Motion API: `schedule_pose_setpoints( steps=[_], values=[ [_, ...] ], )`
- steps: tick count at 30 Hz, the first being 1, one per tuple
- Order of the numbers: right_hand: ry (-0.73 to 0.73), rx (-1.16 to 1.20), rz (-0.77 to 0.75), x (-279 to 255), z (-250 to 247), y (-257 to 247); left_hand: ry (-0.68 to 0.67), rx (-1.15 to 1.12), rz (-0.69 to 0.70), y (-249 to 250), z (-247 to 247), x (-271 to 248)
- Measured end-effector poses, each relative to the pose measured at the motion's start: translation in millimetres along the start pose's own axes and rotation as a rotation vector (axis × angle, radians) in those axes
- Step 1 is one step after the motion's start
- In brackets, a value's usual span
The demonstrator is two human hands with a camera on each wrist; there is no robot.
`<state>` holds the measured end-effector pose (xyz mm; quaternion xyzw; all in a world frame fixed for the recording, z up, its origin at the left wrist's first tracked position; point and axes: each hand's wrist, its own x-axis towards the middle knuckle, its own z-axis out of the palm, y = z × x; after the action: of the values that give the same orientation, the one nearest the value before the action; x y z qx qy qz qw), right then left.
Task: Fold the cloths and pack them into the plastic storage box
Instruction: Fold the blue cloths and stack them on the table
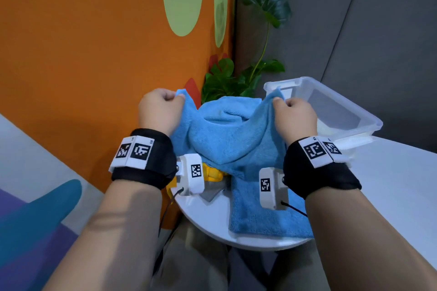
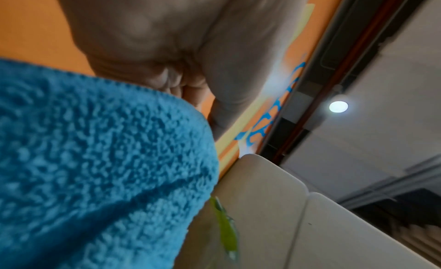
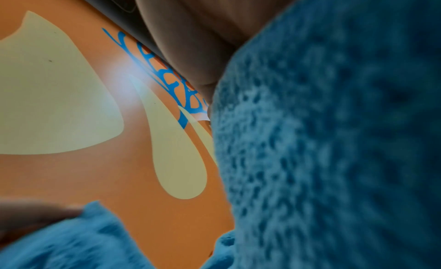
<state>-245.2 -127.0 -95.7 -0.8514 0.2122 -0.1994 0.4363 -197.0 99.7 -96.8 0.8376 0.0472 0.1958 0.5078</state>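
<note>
A fluffy blue cloth (image 1: pixel 236 144) is lifted above the white round table (image 1: pixel 212 222), its near end still lying on the tabletop. My left hand (image 1: pixel 163 106) pinches its far left corner, and my right hand (image 1: pixel 293 111) pinches the far right corner. The cloth sags between them. In the left wrist view the blue cloth (image 2: pixel 95 169) fills the lower left under my curled fingers (image 2: pixel 190 88). In the right wrist view the blue cloth (image 3: pixel 334 141) covers the right side. The clear plastic storage box (image 1: pixel 369 120) stands at the back right, with something white inside at its near end.
A yellow cloth (image 1: pixel 212 173) and a grey cloth (image 1: pixel 214 192) lie under the blue one at the table's left. A leafy plant (image 1: pixel 236 78) stands behind the table. An orange wall (image 1: pixel 94 54) runs along the left, close to the table.
</note>
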Motion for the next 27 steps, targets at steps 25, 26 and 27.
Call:
schedule_pose_setpoints(
  steps=[25,26,27],
  values=[
    [-0.202,-0.142,-0.492,-28,4,-33,-0.437,-0.1,0.219,50,9,-32],
    [-0.206,-0.15,-0.512,-28,2,-34,-0.411,-0.054,0.25,46,8,-29],
    [-0.211,-0.15,-0.527,-27,0,-34,-0.392,-0.003,0.273,41,7,-26]
  ],
)
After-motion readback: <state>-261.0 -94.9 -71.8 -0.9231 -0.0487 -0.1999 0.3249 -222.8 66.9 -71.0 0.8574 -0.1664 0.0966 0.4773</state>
